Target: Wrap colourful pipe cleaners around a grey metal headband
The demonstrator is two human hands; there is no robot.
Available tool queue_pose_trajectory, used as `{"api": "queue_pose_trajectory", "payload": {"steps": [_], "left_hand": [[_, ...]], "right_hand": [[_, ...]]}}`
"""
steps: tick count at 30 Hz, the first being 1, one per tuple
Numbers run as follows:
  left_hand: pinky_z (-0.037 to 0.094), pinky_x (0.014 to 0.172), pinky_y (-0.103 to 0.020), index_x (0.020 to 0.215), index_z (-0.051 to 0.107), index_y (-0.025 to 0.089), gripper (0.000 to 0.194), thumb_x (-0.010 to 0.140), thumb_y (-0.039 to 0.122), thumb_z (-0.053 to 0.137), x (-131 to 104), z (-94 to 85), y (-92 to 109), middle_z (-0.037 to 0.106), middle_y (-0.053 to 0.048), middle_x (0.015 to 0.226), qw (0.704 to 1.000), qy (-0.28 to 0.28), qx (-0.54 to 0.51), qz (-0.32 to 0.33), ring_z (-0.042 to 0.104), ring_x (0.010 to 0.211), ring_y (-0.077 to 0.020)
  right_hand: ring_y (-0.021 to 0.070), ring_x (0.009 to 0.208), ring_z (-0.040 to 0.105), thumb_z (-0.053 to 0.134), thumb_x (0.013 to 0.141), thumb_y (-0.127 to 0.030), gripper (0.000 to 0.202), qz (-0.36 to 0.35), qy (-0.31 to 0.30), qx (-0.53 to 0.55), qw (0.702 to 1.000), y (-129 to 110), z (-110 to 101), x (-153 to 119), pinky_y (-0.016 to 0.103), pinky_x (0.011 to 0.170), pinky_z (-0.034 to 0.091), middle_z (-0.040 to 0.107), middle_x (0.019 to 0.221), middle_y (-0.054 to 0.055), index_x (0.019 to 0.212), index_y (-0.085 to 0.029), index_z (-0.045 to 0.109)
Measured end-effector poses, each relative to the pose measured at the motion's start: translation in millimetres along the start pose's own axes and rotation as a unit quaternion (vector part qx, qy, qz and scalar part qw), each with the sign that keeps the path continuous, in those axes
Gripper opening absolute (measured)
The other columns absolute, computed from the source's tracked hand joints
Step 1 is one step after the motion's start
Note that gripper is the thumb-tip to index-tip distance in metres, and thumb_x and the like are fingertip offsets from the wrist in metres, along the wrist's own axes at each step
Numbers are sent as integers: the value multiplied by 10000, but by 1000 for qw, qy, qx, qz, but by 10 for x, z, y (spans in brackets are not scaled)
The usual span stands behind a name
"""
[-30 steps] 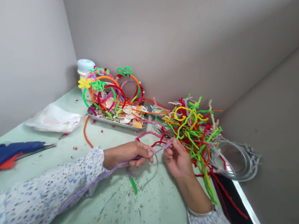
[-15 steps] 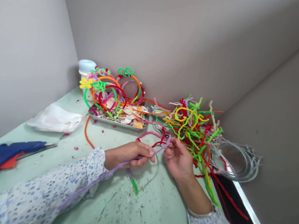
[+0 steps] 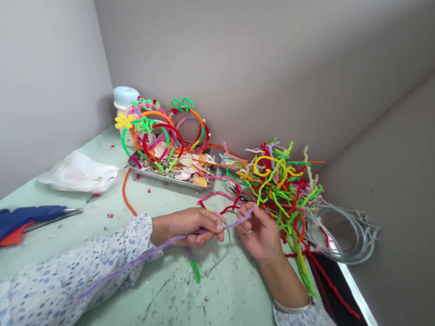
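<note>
Above the middle of a desk [image 3: 226,318], the left hand [image 3: 191,222] pinches a fuzzy lilac stem [image 3: 238,222] between thumb and fingers, its tail crossing the left sleeve [image 3: 37,283] toward the near-left corner; the right hand [image 3: 261,235] curls at its tip, though whether it grips is unclear. The stem looks light, soft-piled and bendable, unlikely to slip, probably best taken near its tip.

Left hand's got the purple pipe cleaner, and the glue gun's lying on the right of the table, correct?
Not quite: the head view shows the glue gun lying on the left of the table. The left hand does have the purple pipe cleaner.
</note>
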State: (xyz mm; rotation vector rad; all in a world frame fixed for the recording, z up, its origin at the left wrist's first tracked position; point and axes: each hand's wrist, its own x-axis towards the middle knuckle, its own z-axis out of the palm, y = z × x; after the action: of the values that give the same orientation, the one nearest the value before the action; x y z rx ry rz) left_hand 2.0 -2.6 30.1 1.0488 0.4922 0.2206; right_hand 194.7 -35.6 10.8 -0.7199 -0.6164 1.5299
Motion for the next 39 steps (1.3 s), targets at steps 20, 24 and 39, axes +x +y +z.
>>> {"api": "queue_pose_trajectory", "payload": {"steps": [20, 24, 39], "left_hand": [[150, 332, -187, 751, 617, 78, 142, 763, 211, 568, -16, 8, 18, 391, 56, 344, 999, -25, -12, -21, 234, 280, -36], [157, 328, -183, 758, 603, 94, 134, 771, 222, 568, -8, 4, 21, 383, 64, 340, 999, -11, -30, -10, 224, 272, -37], [145, 320, -171, 792, 566, 102, 167, 761, 263, 594, 29, 37, 3, 404, 74, 368, 996, 17, -82, 23, 229, 280, -33]], "right_hand": [[35, 443, 353, 719, 644, -315, 191, -10, -22, -25, 999, -44, -5, -23, 147, 364, 298, 483, 627, -47, 711, -191, 591], [44, 471, 426, 746, 644, -302, 211, -63, 63, -48, 995, 41, -28, 33, 143, 381, 331, 530, 641, -49, 742, -197, 591], [106, 538, 473, 658, 746, -400, 200, -270, 234, -287, 889, 152, 27, 1, 223, 510, 363, 574, 591, -36, 763, -201, 646]]}}
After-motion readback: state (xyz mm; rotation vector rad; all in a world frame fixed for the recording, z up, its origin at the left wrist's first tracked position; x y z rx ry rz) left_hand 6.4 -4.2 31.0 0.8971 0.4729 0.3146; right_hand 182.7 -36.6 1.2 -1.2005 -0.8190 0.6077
